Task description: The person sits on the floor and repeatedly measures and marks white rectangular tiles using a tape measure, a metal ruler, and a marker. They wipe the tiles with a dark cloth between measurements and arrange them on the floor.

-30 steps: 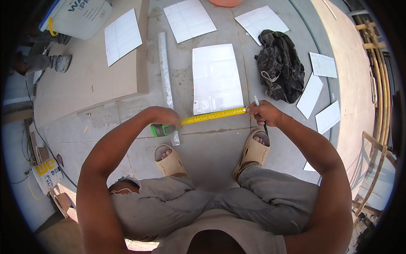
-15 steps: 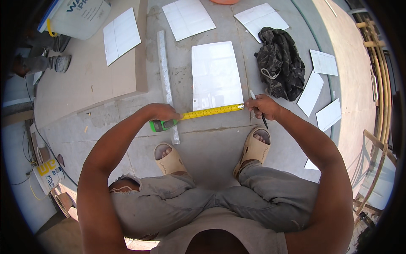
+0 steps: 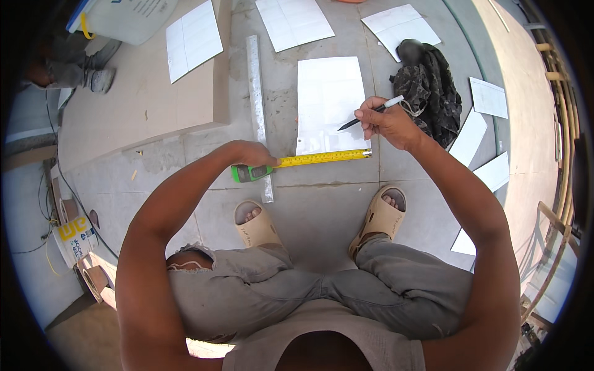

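A white tile lies on the grey floor in front of my feet. Along its near edge stretches the yellow blade of a tape measure, whose green and black case sits at the left. My left hand is closed on the tape measure beside the case. Over the tile's right part, my right hand grips a black marker with a pale end, its dark tip pointing down and left toward the tile. The blade's hooked end lies free at the tile's near right corner.
A metal straightedge lies left of the tile, partly under my left hand. Several white tile pieces surround the work spot. A dark camouflage cloth is bunched at the right. Far left, a person's shoe stands near a bucket.
My right hand has left the tape's hooked end and moved up over the tile, turning the marker's tip toward it. The left hand keeps hold of the tape measure. The whole view has shifted slightly.
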Motion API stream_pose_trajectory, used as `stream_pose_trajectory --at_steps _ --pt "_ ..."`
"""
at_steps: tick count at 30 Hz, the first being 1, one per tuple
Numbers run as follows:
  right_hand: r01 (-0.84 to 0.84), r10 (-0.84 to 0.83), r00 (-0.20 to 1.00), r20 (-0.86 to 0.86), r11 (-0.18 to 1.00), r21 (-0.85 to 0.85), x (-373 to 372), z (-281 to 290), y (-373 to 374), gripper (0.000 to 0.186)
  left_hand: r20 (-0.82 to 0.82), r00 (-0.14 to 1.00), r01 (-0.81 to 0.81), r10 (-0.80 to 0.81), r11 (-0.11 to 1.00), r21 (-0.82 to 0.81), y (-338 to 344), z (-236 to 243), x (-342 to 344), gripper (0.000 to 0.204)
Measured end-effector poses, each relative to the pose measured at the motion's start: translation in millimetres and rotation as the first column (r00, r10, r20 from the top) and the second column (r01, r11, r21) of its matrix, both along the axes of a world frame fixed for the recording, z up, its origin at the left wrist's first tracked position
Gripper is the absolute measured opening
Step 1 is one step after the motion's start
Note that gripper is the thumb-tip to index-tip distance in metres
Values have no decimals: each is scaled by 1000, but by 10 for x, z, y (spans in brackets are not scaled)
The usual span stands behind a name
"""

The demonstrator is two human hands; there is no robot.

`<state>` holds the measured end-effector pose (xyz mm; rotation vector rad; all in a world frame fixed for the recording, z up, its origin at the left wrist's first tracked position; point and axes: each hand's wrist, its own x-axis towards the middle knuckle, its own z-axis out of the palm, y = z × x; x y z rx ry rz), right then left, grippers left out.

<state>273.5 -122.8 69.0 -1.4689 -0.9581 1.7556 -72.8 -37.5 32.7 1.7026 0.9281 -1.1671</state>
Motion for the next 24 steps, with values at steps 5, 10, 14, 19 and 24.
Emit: stream_pose_trajectory --at_steps 5,10,14,19,24 --pt "-109 110 994 18 992 -65 -308 -143 -47 19 -10 1000 -25 25 999 -26 0 5 2 77" --pt "-257 234 943 236 963 74 -450 -250 -114 18 -32 999 -24 23 999 -33 4 -2 27 78" --pt "-298 241 912 331 945 133 -490 -323 -138 15 -40 999 -35 33 999 -36 3 -14 45 80" --pt "-321 261 901 346 939 127 -505 -331 -146 14 -55 997 -51 50 999 -15 -4 -53 40 82" --pt "-323 253 898 359 935 149 -511 -342 -158 14 -51 998 -42 40 999 -23 9 -68 41 82"
